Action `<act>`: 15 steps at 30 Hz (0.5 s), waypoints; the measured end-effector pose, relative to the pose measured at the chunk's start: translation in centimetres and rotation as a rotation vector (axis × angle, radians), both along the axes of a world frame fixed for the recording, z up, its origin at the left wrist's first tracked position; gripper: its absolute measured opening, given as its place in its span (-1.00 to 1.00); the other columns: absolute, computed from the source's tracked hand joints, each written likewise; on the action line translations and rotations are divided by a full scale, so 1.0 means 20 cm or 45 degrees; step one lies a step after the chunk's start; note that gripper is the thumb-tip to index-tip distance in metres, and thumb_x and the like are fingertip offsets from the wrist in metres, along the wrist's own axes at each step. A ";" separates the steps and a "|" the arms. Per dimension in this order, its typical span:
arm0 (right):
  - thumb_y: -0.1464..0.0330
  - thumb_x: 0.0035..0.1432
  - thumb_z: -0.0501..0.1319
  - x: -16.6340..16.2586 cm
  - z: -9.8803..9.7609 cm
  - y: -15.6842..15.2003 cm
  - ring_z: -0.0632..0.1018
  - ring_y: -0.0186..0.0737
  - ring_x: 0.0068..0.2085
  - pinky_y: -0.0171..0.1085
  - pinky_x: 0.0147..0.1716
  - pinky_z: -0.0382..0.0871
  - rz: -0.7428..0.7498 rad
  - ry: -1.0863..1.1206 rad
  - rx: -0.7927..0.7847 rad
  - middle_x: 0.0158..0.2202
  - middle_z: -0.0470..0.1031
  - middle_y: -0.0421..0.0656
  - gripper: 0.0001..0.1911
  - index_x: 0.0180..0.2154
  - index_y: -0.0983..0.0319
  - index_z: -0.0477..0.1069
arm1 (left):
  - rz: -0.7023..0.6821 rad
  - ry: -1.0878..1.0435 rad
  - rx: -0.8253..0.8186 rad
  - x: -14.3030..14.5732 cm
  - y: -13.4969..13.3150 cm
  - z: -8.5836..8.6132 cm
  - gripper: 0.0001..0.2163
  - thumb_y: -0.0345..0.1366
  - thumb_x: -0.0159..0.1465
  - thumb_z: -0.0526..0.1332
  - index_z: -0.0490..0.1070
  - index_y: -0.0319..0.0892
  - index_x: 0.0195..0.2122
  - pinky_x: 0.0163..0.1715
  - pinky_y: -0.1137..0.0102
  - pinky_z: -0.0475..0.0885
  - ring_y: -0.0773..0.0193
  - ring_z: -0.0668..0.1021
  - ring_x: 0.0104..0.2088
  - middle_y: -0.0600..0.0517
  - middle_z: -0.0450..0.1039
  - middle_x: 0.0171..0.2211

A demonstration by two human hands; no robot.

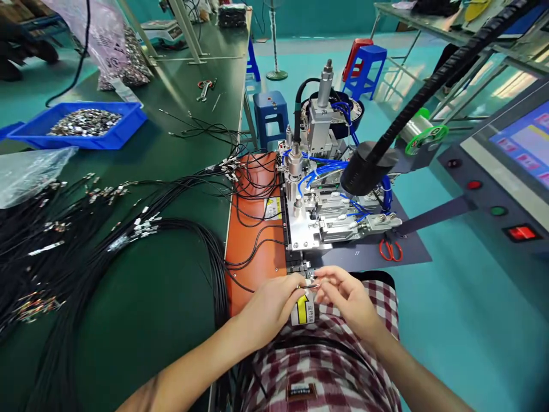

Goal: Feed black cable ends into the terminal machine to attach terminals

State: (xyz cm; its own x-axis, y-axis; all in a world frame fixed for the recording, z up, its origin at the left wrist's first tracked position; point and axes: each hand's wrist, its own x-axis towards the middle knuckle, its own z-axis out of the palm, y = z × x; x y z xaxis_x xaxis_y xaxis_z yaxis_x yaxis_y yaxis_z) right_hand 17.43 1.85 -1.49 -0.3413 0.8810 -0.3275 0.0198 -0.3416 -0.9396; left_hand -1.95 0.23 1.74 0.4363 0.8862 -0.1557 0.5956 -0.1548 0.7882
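My left hand [277,302] pinches a thin black cable [306,285] near its end, just in front of the machine's front edge. Facing it, my right hand [346,298] has its fingertips closed at the cable's tip, where a small reddish end shows; the fine detail is too small to make out. Under both hands is a white label with a yellow arrow [302,309]. Beyond them stands the metal assembly machine [338,214] with blue air tubes, mounted beside an orange plate [257,229] that several black cables cross.
Bundled black cables [189,223] cover much of the green table at left. A blue tray [124,129] holds small metal parts. Red-handled scissors [390,250] lie right of the machine. A black flexible arm [412,103] hangs over it, and a control panel [493,189] stands at right.
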 end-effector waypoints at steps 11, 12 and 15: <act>0.24 0.20 0.20 0.00 0.01 0.04 0.45 -0.37 -0.51 -0.35 -0.46 0.36 -0.077 0.014 0.020 -0.47 0.45 -0.24 -0.82 -0.25 0.22 0.38 | 0.261 -0.421 -0.262 0.08 0.01 -0.02 -0.82 -0.27 0.35 0.05 0.44 -0.12 -0.25 -0.38 0.46 0.33 0.32 0.47 -0.37 0.07 0.47 -0.38; 0.23 0.20 0.19 0.01 0.01 0.04 0.44 -0.37 -0.52 -0.35 -0.47 0.35 -0.106 -0.002 0.021 -0.47 0.44 -0.24 -0.82 -0.27 0.22 0.38 | 0.311 -0.460 -0.303 0.08 0.01 -0.04 -0.83 -0.26 0.33 0.08 0.45 -0.13 -0.24 -0.42 0.48 0.33 0.32 0.47 -0.39 0.07 0.47 -0.40; 0.21 0.21 0.18 0.01 0.01 0.03 0.40 -0.39 -0.54 -0.37 -0.52 0.29 -0.083 -0.082 0.007 -0.51 0.40 -0.26 -0.78 -0.38 0.23 0.35 | 0.425 -0.538 -0.396 0.07 0.02 -0.09 -0.83 -0.25 0.30 0.12 0.45 -0.14 -0.17 -0.53 0.50 0.31 0.33 0.47 -0.43 0.06 0.48 -0.40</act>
